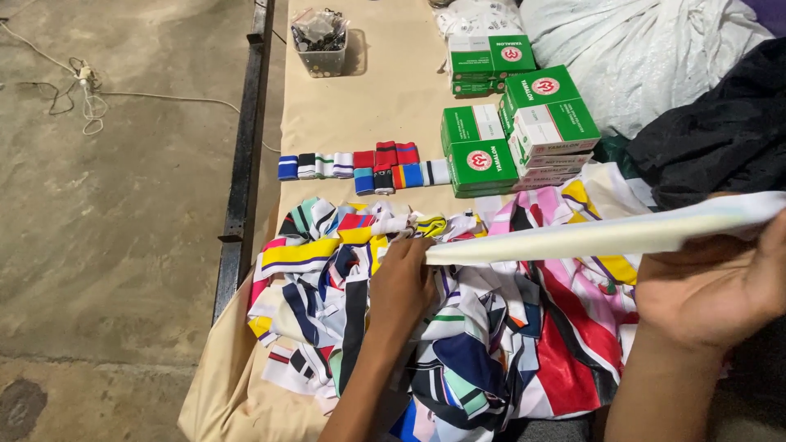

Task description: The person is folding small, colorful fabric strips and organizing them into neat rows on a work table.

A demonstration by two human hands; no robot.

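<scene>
Left hand (401,282) grip: fingers curled shut on one end of a pale strip (606,233), knuckles up, resting on the scrap pile (458,327). Right hand (712,286) grip: closed on the other end, strip passing over the thumb side and out past the frame edge. Strip is pulled taut between both hands, just above the pile, running slightly uphill toward the right hand.

Strip: long, narrow, flat, cream-white with a faint yellow-green tint; looks like folded knit fabric, smooth, edges straight.

Directly under both grips: pile of cut fabric strips and offcuts, striped, in red, navy, yellow, white, pink, teal, black. Soft, crumpled, overlapping, no order. It lies on a tan cloth (385,90) covering the bench.

Beyond the left hand: row of small folded striped rolls (360,168), tidy, side by side, some in a second row just in front. Blue, black, white, red, orange.

Beyond the strip, mid-span: stacks of green-and-white cardboard boxes (524,131), rectangular, some stacked askew. Further out: clear plastic tub (321,41) with small dark parts inside, can't tell what.

Beyond the right hand: black cloth (720,131) bunched up, white sheeting (639,57) behind it.

Left of the left hand: dark metal bench rail (246,139), then concrete floor (115,205) with a white cable (90,94).

Nothing between the two hands blocks the strip.
</scene>
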